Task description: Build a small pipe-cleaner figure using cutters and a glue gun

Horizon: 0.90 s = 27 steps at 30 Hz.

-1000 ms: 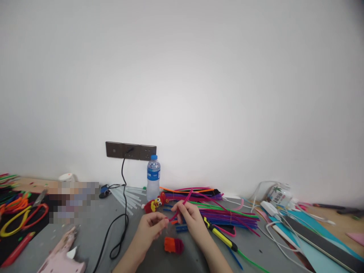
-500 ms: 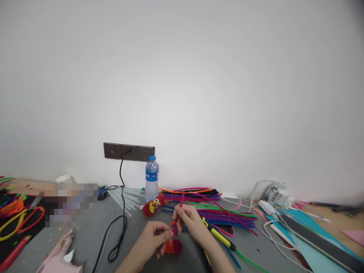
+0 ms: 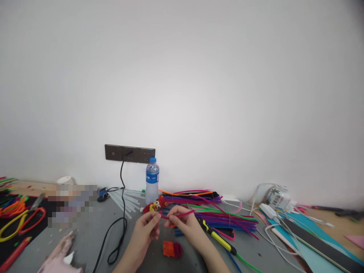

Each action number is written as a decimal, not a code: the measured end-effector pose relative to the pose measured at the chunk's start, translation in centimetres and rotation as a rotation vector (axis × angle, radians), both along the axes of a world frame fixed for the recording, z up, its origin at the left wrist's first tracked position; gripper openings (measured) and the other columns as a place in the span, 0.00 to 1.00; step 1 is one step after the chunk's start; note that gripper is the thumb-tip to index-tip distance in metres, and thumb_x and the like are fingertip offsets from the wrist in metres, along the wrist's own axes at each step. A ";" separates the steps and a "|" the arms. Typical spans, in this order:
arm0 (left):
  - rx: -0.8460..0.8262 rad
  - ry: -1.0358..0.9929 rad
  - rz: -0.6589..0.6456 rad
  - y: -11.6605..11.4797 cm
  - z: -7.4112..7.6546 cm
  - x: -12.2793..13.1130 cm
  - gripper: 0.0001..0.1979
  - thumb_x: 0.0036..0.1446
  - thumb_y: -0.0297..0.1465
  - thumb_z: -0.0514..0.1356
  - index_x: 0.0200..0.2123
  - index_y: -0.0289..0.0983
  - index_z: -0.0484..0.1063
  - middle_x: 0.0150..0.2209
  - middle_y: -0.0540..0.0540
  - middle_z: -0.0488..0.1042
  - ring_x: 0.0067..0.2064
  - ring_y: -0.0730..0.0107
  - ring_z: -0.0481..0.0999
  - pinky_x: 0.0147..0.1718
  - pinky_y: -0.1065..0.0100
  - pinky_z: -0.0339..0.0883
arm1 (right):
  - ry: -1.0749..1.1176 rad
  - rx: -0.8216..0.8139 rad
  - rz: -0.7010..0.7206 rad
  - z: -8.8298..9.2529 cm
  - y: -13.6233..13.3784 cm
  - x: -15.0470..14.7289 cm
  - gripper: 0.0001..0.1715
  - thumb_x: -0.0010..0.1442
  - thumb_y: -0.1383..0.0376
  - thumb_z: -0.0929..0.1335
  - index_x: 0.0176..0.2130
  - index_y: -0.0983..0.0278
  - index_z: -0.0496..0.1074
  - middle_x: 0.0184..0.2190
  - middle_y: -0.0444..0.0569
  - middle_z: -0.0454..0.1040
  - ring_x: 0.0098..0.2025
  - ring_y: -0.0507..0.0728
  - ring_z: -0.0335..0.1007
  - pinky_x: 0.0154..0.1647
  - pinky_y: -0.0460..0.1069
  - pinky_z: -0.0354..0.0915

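Note:
A magenta pipe cleaner (image 3: 186, 214) runs between both hands, roughly level. My left hand (image 3: 148, 227) pinches its left end, while my right hand (image 3: 182, 223) grips it further right, with a free end sticking out past the fingers. Below the hands, an orange and dark red fuzzy piece (image 3: 172, 249) lies on the grey table (image 3: 153, 261). Just behind my left hand is a red and yellow fuzzy figure (image 3: 156, 204) with round eyes, partly covered by the fingers.
A water bottle (image 3: 152, 181) stands by the wall. Bundled pipe cleaners (image 3: 227, 220) and a yellow-black tool (image 3: 220, 241) with a green cord lie right. Scissors (image 3: 34, 214) and a red-handled tool (image 3: 15, 253) are left. White glue sticks (image 3: 125, 201) and a black cable (image 3: 109, 231) lie behind.
The pipe cleaner has turned from upright to nearly level. My left hand has moved up and left, off the orange and red piece, which now shows fully. My right hand is slightly lower.

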<state>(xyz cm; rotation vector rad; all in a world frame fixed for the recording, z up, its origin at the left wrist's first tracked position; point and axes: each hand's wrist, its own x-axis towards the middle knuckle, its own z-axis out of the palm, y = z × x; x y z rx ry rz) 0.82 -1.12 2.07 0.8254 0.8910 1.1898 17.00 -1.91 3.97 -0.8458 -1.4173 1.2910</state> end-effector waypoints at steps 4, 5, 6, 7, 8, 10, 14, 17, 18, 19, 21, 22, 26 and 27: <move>0.047 0.055 -0.072 0.0 -0.1 -0.2 0.21 0.36 0.45 0.72 0.23 0.35 0.72 0.17 0.55 0.66 0.18 0.79 0.62 0.16 0.76 0.55 | 0.004 0.001 -0.010 0.1 0.3 0.2 0.21 0.55 0.49 0.70 0.32 0.64 0.70 0.22 0.46 0.77 0.26 0.54 0.74 0.33 0.48 0.66; 0.077 0.102 -0.104 0.0 -0.1 -0.2 0.20 0.38 0.46 0.71 0.23 0.35 0.73 0.16 0.54 0.66 0.17 0.79 0.61 0.16 0.76 0.53 | 0.009 0.010 -0.028 0.1 0.5 0.3 0.21 0.55 0.48 0.70 0.33 0.64 0.70 0.20 0.45 0.76 0.25 0.54 0.73 0.32 0.48 0.66; 0.111 0.160 -0.138 0.0 -0.2 -0.2 0.20 0.40 0.46 0.70 0.23 0.34 0.73 0.16 0.54 0.65 0.17 0.79 0.59 0.16 0.76 0.51 | 0.011 0.022 -0.049 0.0 0.6 0.4 0.22 0.56 0.47 0.69 0.33 0.64 0.70 0.19 0.43 0.75 0.23 0.53 0.71 0.30 0.47 0.65; 0.149 0.224 -0.171 0.0 -0.3 -0.2 0.20 0.41 0.46 0.69 0.23 0.34 0.73 0.15 0.55 0.64 0.17 0.79 0.57 0.16 0.75 0.49 | 0.004 0.034 -0.068 0.0 0.7 0.4 0.22 0.56 0.47 0.69 0.33 0.64 0.70 0.17 0.42 0.73 0.22 0.53 0.70 0.30 0.47 0.64; 0.193 0.288 -0.199 -0.1 -0.3 -0.2 0.19 0.43 0.45 0.68 0.22 0.34 0.74 0.15 0.55 0.64 0.17 0.79 0.57 0.17 0.75 0.49 | -0.014 0.047 -0.083 -0.1 0.8 0.5 0.22 0.57 0.47 0.68 0.33 0.64 0.71 0.16 0.41 0.72 0.21 0.52 0.68 0.29 0.47 0.63; 0.283 0.421 -0.240 -0.3 -0.3 -0.2 0.15 0.44 0.41 0.67 0.20 0.34 0.74 0.16 0.53 0.65 0.20 0.76 0.60 0.20 0.73 0.52 | -0.067 0.066 -0.086 -0.2 0.7 0.6 0.23 0.59 0.47 0.67 0.31 0.65 0.72 0.15 0.39 0.68 0.19 0.50 0.64 0.26 0.45 0.60; 0.399 0.704 -0.318 -0.9 -0.1 -0.1 0.05 0.45 0.30 0.65 0.21 0.35 0.78 0.20 0.49 0.72 0.26 0.69 0.66 0.27 0.71 0.56 | -0.179 0.064 -0.017 0.0 0.2 0.4 0.23 0.59 0.48 0.67 0.28 0.65 0.72 0.14 0.36 0.61 0.17 0.48 0.55 0.21 0.44 0.53; 0.407 0.737 -0.318 -0.8 -0.2 -0.1 0.05 0.45 0.30 0.65 0.21 0.35 0.79 0.20 0.49 0.72 0.26 0.68 0.67 0.27 0.70 0.56 | -0.176 0.051 -0.022 0.3 0.1 0.3 0.24 0.57 0.47 0.67 0.28 0.65 0.72 0.13 0.36 0.60 0.16 0.48 0.55 0.20 0.44 0.54; 0.400 0.697 -0.284 -0.6 -0.3 -0.2 0.06 0.45 0.31 0.65 0.21 0.35 0.78 0.20 0.49 0.72 0.26 0.69 0.66 0.26 0.71 0.56 | -0.138 0.050 -0.053 0.3 0.2 0.4 0.24 0.57 0.47 0.68 0.28 0.65 0.72 0.14 0.37 0.62 0.16 0.48 0.57 0.20 0.44 0.55; 0.383 0.641 -0.237 -0.4 -0.4 -0.2 0.07 0.45 0.33 0.66 0.21 0.34 0.78 0.20 0.49 0.71 0.25 0.69 0.66 0.25 0.71 0.56 | -0.088 0.052 -0.093 0.4 0.3 0.5 0.24 0.56 0.46 0.68 0.28 0.65 0.71 0.14 0.38 0.65 0.17 0.49 0.59 0.21 0.44 0.58; 0.324 0.491 -0.148 0.1 -0.5 -0.3 0.12 0.44 0.39 0.67 0.24 0.34 0.78 0.20 0.49 0.71 0.24 0.71 0.65 0.22 0.73 0.56 | 0.021 0.065 -0.175 0.4 0.7 0.7 0.23 0.56 0.46 0.69 0.30 0.64 0.71 0.17 0.42 0.71 0.20 0.52 0.67 0.26 0.47 0.64; 0.265 0.412 -0.109 0.4 -0.5 -0.4 0.16 0.43 0.43 0.68 0.27 0.34 0.79 0.21 0.50 0.71 0.23 0.71 0.65 0.18 0.74 0.55 | 0.064 0.070 -0.204 0.4 0.8 0.9 0.23 0.55 0.46 0.69 0.31 0.64 0.71 0.19 0.44 0.74 0.22 0.54 0.70 0.29 0.48 0.67; 0.069 0.138 0.029 0.8 -0.4 -0.7 0.26 0.34 0.48 0.71 0.33 0.34 0.79 0.26 0.46 0.76 0.24 0.71 0.71 0.16 0.75 0.57 | 0.123 0.047 -0.203 0.1 1.0 0.8 0.23 0.53 0.46 0.71 0.32 0.64 0.71 0.22 0.48 0.78 0.25 0.57 0.75 0.35 0.52 0.70; 0.044 0.102 0.048 0.8 -0.5 -0.7 0.26 0.33 0.48 0.72 0.32 0.33 0.79 0.26 0.45 0.77 0.24 0.71 0.72 0.16 0.76 0.57 | 0.115 0.039 -0.185 0.0 1.0 0.7 0.23 0.53 0.47 0.71 0.32 0.64 0.71 0.22 0.48 0.78 0.26 0.58 0.75 0.35 0.53 0.70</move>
